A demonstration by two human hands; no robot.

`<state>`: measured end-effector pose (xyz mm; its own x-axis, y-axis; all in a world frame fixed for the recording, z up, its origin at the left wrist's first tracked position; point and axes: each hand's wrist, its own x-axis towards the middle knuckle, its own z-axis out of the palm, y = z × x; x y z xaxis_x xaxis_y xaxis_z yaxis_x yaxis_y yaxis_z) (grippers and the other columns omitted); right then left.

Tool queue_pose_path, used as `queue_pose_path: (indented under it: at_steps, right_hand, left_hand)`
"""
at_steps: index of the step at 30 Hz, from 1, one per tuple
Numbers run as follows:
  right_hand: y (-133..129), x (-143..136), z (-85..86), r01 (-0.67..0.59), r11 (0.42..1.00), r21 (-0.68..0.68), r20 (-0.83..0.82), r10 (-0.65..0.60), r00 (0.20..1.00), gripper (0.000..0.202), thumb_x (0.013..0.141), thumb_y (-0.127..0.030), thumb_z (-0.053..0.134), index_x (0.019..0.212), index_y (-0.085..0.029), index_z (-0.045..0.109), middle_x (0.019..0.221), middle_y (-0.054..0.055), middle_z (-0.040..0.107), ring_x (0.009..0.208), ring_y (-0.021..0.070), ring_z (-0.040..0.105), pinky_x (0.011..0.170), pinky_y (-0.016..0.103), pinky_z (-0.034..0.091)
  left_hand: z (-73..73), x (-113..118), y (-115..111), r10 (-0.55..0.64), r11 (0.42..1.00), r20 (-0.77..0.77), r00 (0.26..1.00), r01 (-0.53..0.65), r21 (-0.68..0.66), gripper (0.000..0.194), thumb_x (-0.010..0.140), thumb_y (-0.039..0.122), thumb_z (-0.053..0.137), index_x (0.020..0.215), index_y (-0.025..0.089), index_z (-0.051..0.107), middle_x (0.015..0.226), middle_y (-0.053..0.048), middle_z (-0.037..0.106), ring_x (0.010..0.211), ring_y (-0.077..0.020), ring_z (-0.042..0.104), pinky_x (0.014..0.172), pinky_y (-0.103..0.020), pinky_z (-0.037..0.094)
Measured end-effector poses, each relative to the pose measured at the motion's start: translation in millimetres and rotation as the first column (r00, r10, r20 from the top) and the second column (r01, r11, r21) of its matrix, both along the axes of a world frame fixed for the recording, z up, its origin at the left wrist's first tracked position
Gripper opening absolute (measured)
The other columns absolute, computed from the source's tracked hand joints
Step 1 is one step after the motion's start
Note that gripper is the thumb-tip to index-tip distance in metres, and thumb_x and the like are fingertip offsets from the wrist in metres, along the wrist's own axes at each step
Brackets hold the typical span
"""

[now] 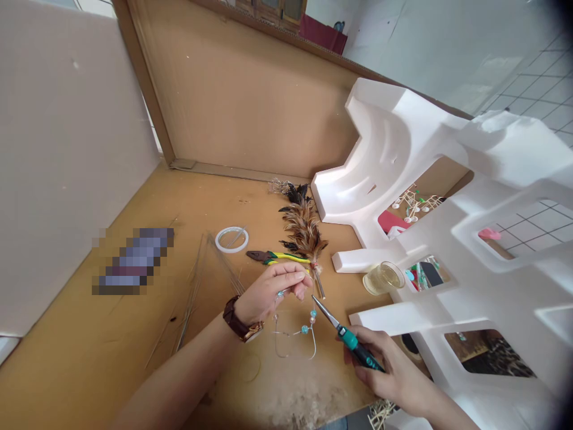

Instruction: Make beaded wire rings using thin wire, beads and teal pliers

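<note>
"What's on the left?"

"A blurry patch (134,260) on the bench (67,370). Next come long thin wires (193,292), lying loose, and a flat white ring (231,248)."

"What about the left hand (267,292)?"

"It has a brown watch (239,322) at its wrist. Its thumb and fingers are pinching the beaded wire (305,329) near the top. The rest of that wire hangs under the fingers, in the air over the bench."

"How much is made?"

"Some of it. There are blue beads and a pink bead (312,321) on it, and the wire has round bends at the bottom. Long bits are bare. It doesn't look all joined up to me, but I can't tell if it needs more beads."

"What's just past that hand?"

"Pliers with yellow and green handles (286,256), lying down, with no hand on them. Brown and black feathers (304,224) in a bunch lie beside them."

"And the right hand (394,367)?"

"It's wrapped round the long-nose pliers (350,339). Their tip is near the wire, but I can't tell if it's nipping it."

"Anything on the far right?"

"A glass cup (382,279), then a big white foam piece (430,131) full of holes."
</note>
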<state>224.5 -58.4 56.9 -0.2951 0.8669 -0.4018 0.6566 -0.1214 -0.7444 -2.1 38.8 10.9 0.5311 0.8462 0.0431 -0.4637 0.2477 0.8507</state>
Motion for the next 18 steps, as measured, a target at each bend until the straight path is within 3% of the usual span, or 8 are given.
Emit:
queue_pose_path:
  at_steps: [6,18]
  right_hand:
    - [2.2,-2.4,1.7,-0.017,1.000,-0.025,-0.005,0.017,1.000,0.023,0.065,-0.013,0.046,0.085,-0.016,0.058,0.079,0.002,0.060,0.072,0.0148,0.053,0.063,0.024,0.040]
    - [0.7,-3.1,1.8,-0.001,0.998,-0.063,-0.053,-0.002,0.999,0.021,0.066,-0.015,0.048,0.085,-0.017,0.057,0.077,0.001,0.060,0.070,0.0145,0.054,0.062,0.025,0.042]
  left_hand:
    - [1.3,0.1,0.1,0.007,1.000,-0.023,1.000,-0.007,0.005,0.020,0.078,0.029,0.056,0.071,0.011,0.064,0.052,0.000,0.050,0.055,-0.0110,0.046,0.061,-0.026,0.036]
    - [4.9,-1.1,-0.8,0.050,0.998,-0.071,0.996,-0.047,0.047,0.021,0.079,0.030,0.056,0.071,0.012,0.064,0.054,0.000,0.051,0.056,-0.0113,0.047,0.061,-0.025,0.036]
